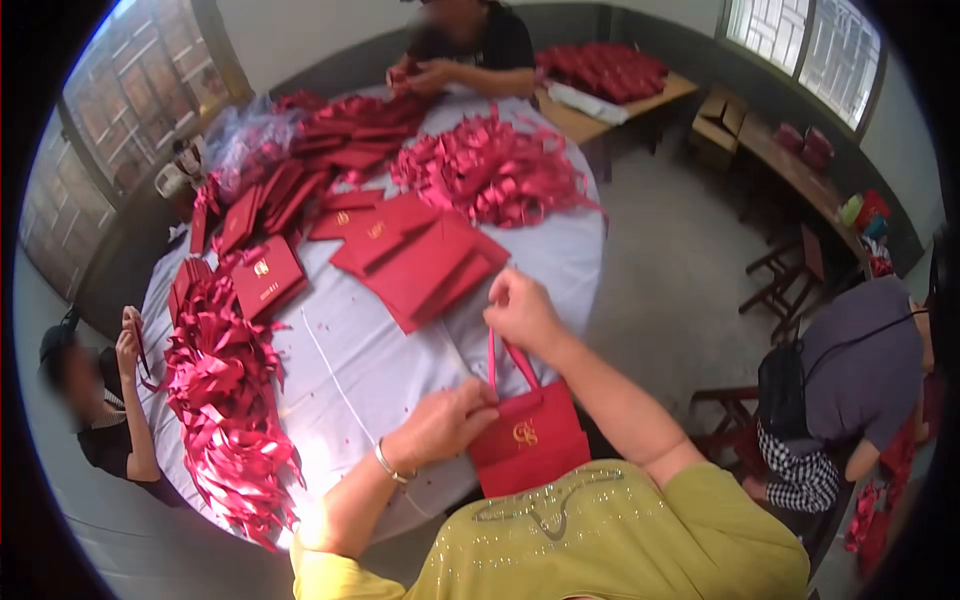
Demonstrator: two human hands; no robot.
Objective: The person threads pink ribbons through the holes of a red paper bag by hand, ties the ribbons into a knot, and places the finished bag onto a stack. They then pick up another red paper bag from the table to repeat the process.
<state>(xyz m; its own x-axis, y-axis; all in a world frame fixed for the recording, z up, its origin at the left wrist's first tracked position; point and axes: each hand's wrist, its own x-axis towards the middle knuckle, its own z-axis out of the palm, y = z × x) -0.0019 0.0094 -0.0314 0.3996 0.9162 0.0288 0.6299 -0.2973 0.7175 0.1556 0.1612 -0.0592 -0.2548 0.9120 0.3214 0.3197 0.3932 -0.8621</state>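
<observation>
A red paper gift bag (pixel 540 455) with a gold emblem hangs or rests at the table's near edge, close to my body. My left hand (pixel 445 422), with a bangle on the wrist, is closed at the bag's upper left corner. Above the bag, my right hand (pixel 522 310) pinches a pink ribbon handle (pixel 491 355) and holds it up taut. The fingertips of both hands are partly hidden. Just beyond my right hand lie several flat red bags (pixel 425 265), overlapping on the white tablecloth (pixel 350 390).
A heap of pink ribbons (pixel 225 390) covers the table's left side; another ribbon pile (pixel 490 170) lies farther back. Stacked red bags (pixel 360 130) and a clear plastic bag (pixel 250 140) are behind. Co-workers sit across, at left and at right (pixel 860 360). Wooden stools (pixel 795 275) stand right.
</observation>
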